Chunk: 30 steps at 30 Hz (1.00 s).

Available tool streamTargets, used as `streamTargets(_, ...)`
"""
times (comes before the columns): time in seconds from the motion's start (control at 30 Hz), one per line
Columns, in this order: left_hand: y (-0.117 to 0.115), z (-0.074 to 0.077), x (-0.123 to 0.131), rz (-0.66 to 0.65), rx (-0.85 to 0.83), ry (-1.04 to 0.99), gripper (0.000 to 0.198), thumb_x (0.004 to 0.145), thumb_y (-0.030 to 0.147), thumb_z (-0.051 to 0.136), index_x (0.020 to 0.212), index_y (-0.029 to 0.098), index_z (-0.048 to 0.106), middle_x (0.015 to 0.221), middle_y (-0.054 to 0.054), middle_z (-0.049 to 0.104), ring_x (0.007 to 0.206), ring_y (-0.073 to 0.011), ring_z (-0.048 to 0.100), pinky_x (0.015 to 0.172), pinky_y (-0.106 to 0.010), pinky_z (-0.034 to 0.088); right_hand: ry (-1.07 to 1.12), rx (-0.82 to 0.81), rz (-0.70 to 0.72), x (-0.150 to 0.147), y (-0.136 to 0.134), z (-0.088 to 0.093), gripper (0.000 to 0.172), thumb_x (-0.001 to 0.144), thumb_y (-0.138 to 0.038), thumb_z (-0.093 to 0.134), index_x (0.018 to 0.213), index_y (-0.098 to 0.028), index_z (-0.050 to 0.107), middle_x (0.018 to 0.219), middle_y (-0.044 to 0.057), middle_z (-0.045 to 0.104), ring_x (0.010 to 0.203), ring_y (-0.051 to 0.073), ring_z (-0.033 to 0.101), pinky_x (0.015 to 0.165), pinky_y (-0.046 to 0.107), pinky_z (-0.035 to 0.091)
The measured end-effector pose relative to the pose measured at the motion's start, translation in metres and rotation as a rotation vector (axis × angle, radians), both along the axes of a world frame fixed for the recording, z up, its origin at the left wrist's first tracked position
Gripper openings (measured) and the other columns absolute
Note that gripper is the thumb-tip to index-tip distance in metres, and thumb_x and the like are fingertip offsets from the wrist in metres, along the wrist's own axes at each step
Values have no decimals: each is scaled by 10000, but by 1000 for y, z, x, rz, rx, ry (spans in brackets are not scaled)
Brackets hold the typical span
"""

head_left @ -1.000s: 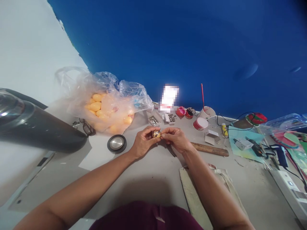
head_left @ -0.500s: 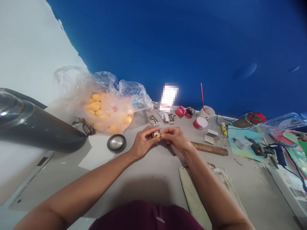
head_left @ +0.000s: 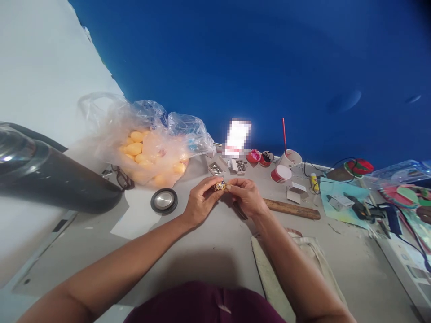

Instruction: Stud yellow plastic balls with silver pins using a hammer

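Over the middle of the table, my left hand (head_left: 199, 200) is closed on a small yellow egg-like piece (head_left: 220, 185) studded with shiny metal bits, held between thumb and fingers. My right hand (head_left: 247, 196) is pinched at the right side of this piece. Whatever lies between its fingertips is too small to make out. Below my right wrist rests a hammer (head_left: 292, 209), its wooden handle pointing right and its dark claw partly hidden. Two small open boxes of shiny metal pieces, the left box (head_left: 216, 168) and the right box (head_left: 240, 167), stand just beyond my hands.
A clear bag (head_left: 151, 157) of yellow egg shapes sits at the back left, near a dark bottle (head_left: 50, 175). A round black-rimmed lid (head_left: 164, 200) lies on the left. Red-and-white tub (head_left: 281, 173), white cup (head_left: 290, 157) and folded cloth (head_left: 269, 264) are on the right.
The yellow piece has turned in my left fingers, and more of its shiny metal side shows. My right fingertips have shifted slightly at its edge.
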<state>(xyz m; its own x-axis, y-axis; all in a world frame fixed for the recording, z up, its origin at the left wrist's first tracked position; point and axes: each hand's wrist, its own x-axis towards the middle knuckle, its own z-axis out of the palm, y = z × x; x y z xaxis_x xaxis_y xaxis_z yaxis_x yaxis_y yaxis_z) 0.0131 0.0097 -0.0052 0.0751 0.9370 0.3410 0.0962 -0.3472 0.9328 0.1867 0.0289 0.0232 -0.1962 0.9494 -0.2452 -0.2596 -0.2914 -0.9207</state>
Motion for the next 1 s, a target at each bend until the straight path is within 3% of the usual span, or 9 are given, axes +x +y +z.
streamTargets(0.13,-1,-1,1,-36,-13,-29,296,930,338,708,1187,191,717,1263,-118,701,1104,-222,693,953,-336,586,72,-87,29,1,1,-1,259,592,-327,897,650,-142,724,586,0,627,454,55,455,398,174,354)
streamTargets(0.33,2,1,-1,10,146,128,325,945,290,686,1264,231,701,1200,-100,675,1110,-221,658,966,-345,553,122,-178,46,-3,0,1,258,580,-301,896,633,-140,702,525,-37,524,442,50,418,368,161,365)
streamTargets(0.6,0,1,0,58,180,184,265,961,277,655,1218,245,714,1176,-90,666,1096,-221,649,970,-358,539,26,-74,-50,-11,-3,1,171,583,-255,834,615,-157,697,551,-18,600,428,64,458,352,180,397)
streamTargets(1.0,-2,5,1,56,119,141,242,940,294,680,1164,214,721,1187,-100,672,1104,-225,654,977,-354,547,33,-56,9,-12,-2,-6,207,628,-288,811,647,-166,645,524,-36,586,383,89,494,334,227,476)
